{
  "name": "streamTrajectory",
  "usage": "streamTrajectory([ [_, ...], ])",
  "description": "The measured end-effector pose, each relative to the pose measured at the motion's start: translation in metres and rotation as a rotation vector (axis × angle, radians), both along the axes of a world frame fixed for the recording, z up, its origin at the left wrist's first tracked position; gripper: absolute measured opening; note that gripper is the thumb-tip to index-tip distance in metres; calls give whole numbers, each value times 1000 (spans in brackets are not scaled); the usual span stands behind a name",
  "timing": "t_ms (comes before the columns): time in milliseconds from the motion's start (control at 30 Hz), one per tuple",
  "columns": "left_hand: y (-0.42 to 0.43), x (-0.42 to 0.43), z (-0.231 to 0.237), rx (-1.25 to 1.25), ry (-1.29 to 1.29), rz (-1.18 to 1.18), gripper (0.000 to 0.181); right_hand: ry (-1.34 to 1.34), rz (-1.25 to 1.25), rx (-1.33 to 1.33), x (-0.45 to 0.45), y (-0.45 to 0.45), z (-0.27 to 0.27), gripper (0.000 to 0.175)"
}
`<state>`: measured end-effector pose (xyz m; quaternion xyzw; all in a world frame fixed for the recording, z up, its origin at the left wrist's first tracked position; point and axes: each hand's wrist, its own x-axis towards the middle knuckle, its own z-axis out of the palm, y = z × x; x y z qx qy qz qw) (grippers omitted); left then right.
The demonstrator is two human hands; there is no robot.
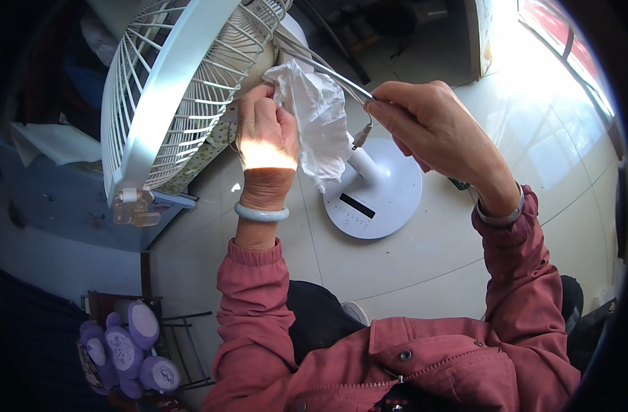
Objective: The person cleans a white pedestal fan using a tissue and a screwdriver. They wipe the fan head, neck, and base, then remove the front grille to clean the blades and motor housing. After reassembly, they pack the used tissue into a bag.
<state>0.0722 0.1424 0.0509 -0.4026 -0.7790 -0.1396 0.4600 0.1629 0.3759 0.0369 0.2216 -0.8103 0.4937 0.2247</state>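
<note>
In front of me is a white pedestal fan, its wire grille (216, 98) at the upper left and its round base (339, 221) on the floor. My left hand (266, 123) is close behind the grille, its fingers pinching a crumpled white sheet (321, 118), either paper or thin cloth. My right hand (437, 129) grips the near end of a slender metal tool (339, 80). The tool slants up and left toward the fan's rear housing (257, 72); its far tip is hard to make out. A pale power cord hangs beside it, with its plug (361, 136) dangling below my right fingers.
A purple plush toy (124, 353) rests on a dark-framed seat at lower left. Beyond the grille stands a grey cabinet (102, 206) with a white cloth (61, 144) on top. Glossy tiles (272, 247) cover the floor, sunlit at right. A dark-edged furniture panel (476, 41) stands at the top.
</note>
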Motion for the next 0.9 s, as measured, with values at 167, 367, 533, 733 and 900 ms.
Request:
streamTrajectory([
  [167,2,-4,-4,39,66,-11,12,-199,60,38,-6,-12,-5,27],
  [367,-6,-5,-5,35,77,24,13,-392,58,-105,-11,-29,-7,33],
  [533,-6,-4,-10,66,26,6,17,-378,122,-242,-10,-36,-2,30],
  [733,2,-9,-16,73,-17,-4,44,-354,167,-501,-2,-52,-5,26],
  [900,8,-6,-18,109,-217,9,53,-124,39,-412,-17,-67,-16,21],
])
